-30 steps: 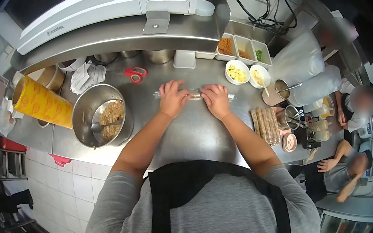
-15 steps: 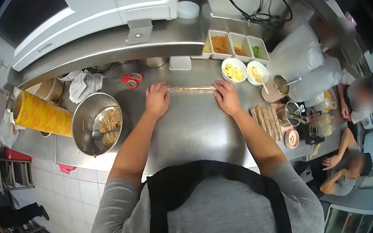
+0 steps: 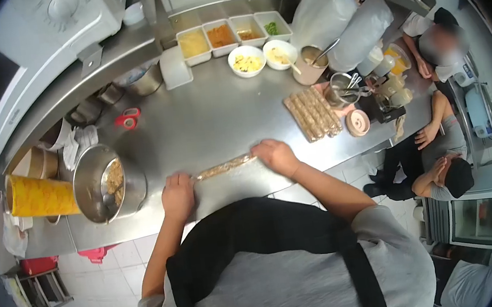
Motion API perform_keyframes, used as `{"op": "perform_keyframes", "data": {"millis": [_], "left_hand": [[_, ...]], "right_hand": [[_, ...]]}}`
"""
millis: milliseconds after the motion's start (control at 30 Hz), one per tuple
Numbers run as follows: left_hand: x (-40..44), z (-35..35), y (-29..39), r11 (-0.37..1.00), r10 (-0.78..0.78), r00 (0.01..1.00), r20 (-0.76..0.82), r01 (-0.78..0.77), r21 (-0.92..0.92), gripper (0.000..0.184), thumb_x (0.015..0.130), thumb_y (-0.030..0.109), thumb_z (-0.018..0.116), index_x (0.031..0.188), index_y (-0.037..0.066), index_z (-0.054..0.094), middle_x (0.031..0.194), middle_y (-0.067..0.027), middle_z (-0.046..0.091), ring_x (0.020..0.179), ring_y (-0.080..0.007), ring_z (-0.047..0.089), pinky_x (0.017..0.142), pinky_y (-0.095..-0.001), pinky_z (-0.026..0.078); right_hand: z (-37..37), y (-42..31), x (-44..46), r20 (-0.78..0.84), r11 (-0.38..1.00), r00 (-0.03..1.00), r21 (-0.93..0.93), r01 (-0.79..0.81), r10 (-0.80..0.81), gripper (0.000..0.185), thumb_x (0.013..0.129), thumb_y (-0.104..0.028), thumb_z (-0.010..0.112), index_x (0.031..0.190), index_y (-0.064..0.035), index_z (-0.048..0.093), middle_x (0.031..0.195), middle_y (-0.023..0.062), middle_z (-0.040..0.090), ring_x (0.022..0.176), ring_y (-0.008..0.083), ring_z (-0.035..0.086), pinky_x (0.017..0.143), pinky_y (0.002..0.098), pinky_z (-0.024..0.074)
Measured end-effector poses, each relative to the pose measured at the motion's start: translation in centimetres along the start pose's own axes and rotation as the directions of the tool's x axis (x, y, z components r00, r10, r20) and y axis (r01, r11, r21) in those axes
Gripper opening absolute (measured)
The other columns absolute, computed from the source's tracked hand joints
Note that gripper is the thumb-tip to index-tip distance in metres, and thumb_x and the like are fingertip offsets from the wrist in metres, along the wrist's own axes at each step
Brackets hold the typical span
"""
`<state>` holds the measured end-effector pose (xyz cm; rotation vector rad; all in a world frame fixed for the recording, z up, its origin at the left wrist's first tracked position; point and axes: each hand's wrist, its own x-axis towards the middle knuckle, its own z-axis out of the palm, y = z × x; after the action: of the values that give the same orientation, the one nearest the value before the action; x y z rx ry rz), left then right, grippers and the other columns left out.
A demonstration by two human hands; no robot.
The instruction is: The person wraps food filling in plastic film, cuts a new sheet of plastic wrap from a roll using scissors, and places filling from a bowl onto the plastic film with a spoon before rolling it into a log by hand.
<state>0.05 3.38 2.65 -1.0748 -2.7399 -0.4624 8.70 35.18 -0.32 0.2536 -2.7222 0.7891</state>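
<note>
A long thin roll wrapped in clear plastic film, brownish inside, lies on the steel counter near its front edge. My left hand is closed on the film at the roll's left end. At the other end, my right hand is closed on the film too, slightly farther from me, so the roll slants. Several similar wrapped rolls lie side by side to the right. Left of my left hand stands a deep steel pot with a brown mixture and a utensil partly visible in it.
Red-handled scissors lie at the back left, near a yellow patterned roll. White bowls, topping trays and a container with a ladle line the back. Two people are at the right.
My hands and the wrapped roll have moved towards me, to the counter's front edge. The roll now slants upward to the right. My view has turned.
</note>
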Motion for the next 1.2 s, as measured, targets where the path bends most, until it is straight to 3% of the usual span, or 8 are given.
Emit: {"op": "perform_keyframes", "data": {"millis": [233,433,500,633,733,833,1033,1200], "left_hand": [[-0.1,1.1,-1.4,0.99,0.115,0.993,-0.018,-0.116,-0.086,0.014,0.082,0.015,0.06,0.095,0.009,0.062,0.096,-0.0072,0.06,0.091,-0.0292,0.059,0.08,-0.0406,0.048],[-1.5,-0.1,-1.8,0.951,0.298,0.949,0.1,-0.287,-0.112,0.013,0.08,0.015,0.058,0.092,0.012,0.062,0.087,-0.0052,0.058,0.087,-0.027,0.058,0.074,-0.0407,0.048],[-4.0,-1.0,-0.8,0.938,0.344,0.92,0.187,-0.329,-0.11,0.01,0.078,0.017,0.058,0.087,0.012,0.06,0.083,-0.0056,0.058,0.083,-0.0264,0.059,0.07,-0.0409,0.046],[-4.3,-1.1,0.0,0.934,0.356,0.912,0.206,-0.352,-0.054,0.006,0.078,0.018,0.057,0.083,0.013,0.059,0.081,-0.0049,0.058,0.079,-0.0243,0.059,0.065,-0.0398,0.042],[-0.3,-1.0,-0.7,0.961,0.274,0.936,0.223,-0.274,-0.03,0.008,0.082,0.018,0.053,0.084,0.012,0.059,0.082,-0.0056,0.059,0.081,-0.0257,0.06,0.07,-0.0425,0.044],[5.2,1.6,-3.6,0.975,0.189,0.981,0.045,-0.193,0.115,0.007,0.083,0.017,0.055,0.084,0.011,0.059,0.087,-0.0073,0.063,0.084,-0.0274,0.062,0.074,-0.0449,0.047],[14.8,4.2,-5.9,0.979,-0.062,0.998,-0.017,0.065,0.192,0.008,0.084,0.017,0.055,0.086,0.01,0.059,0.081,-0.0073,0.067,0.079,-0.029,0.065,0.068,-0.0448,0.049],[18.2,4.7,-6.7,0.969,-0.057,0.995,0.076,0.037,0.245,0.009,0.084,0.013,0.053,0.091,0.01,0.057,0.082,-0.0081,0.067,0.081,-0.0292,0.066,0.071,-0.0432,0.05]], "right_hand": [[-1.1,-1.3,-0.3,-0.1,0.982,0.979,-0.089,0.166,-0.175,0.026,0.081,-0.017,0.068,0.105,-0.0077,0.068,0.085,0.0078,0.058,0.085,0.027,0.06,0.074,0.0376,0.051],[-2.6,-1.2,-0.7,0.173,0.916,0.942,-0.24,0.322,-0.286,0.011,0.084,-0.021,0.063,0.086,-0.0102,0.063,0.084,0.0058,0.058,0.084,0.0254,0.059,0.071,0.0393,0.0498],[-4.1,-3.4,-2.7,0.366,0.95,0.91,-0.157,0.269,-0.197,0.013,0.086,-0.025,0.061,0.088,-0.0119,0.063,0.088,0.0052,0.061,0.086,0.0251,0.06,0.075,0.039,0.0506],[-3.0,-4.2,-3.8,0.407,0.955,0.899,-0.165,0.246,-0.162,0.014,0.086,-0.027,0.06,0.094,-0.0155,0.062,0.092,0.0048,0.064,0.09,0.0241,0.062,0.077,0.0391,0.0508],[-1.5,-0.2,0.1,0.298,0.955,0.932,-0.145,0.257,-0.206,0.009,0.088,-0.022,0.054,0.089,-0.0173,0.061,0.089,0.0024,0.064,0.081,0.0242,0.064,0.068,0.0406,0.0513],[-0.7,3.1,6.4,0.155,0.97,0.983,-0.206,0.132,-0.101,0.015,0.09,-0.025,0.052,0.083,-0.0139,0.059,0.082,0.0065,0.062,0.076,0.0291,0.063,0.06,0.0428,0.0506],[-0.1,6.7,13.9,0.113,0.89,0.93,-0.27,0.366,-0.348,0.017,0.092,-0.024,0.05,0.085,-0.0103,0.058,0.081,0.0074,0.061,0.072,0.0289,0.063,0.062,0.0432,0.051],[1.2,7.6,18.8,0.193,0.893,0.979,-0.425,0.147,-0.069,0.017,0.091,-0.021,0.048,0.087,-0.0106,0.062,0.087,0.0072,0.065,0.078,0.0273,0.066,0.066,0.0433,0.0525]]}}
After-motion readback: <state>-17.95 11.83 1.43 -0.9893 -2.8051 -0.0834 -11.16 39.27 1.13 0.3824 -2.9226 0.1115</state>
